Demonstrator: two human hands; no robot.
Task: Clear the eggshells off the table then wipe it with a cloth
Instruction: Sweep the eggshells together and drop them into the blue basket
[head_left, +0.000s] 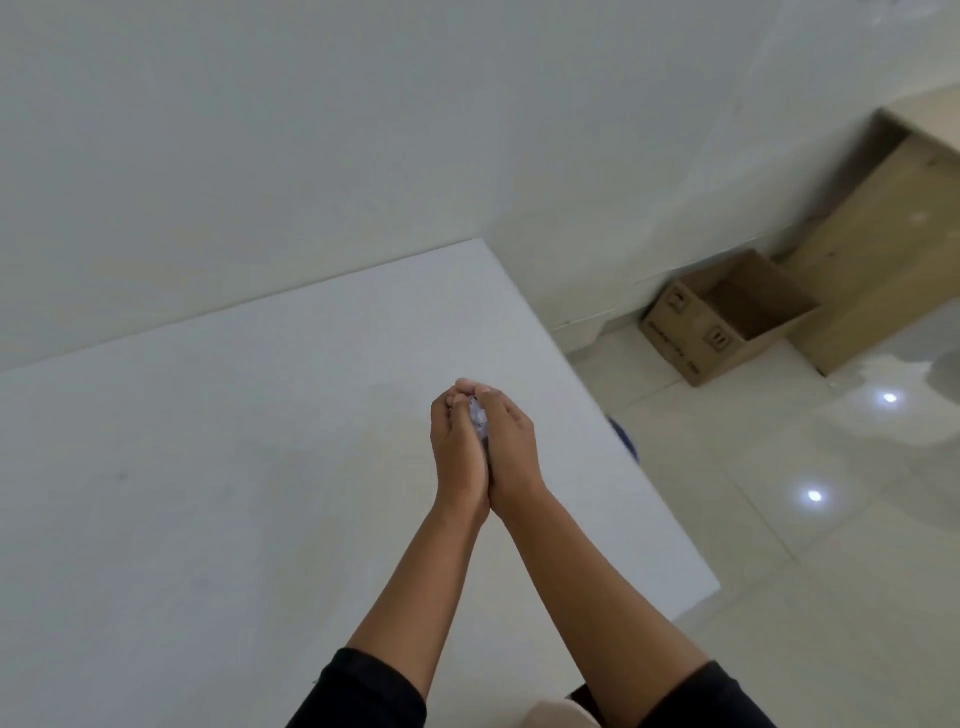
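Note:
My left hand (460, 447) and my right hand (511, 447) are cupped together above the white table (208, 467), near its right side. Pale eggshell pieces (479, 420) show in the gap between the two palms. Fingers of both hands curl round them, with the fingertips meeting at the top. Most of the shells are hidden inside the hands. No cloth is in view.
The table's right edge runs diagonally past my hands, with a blue object (623, 436) peeking out below it. An open cardboard box (727, 317) stands on the tiled floor by the wall, beside a wooden cabinet (883, 249).

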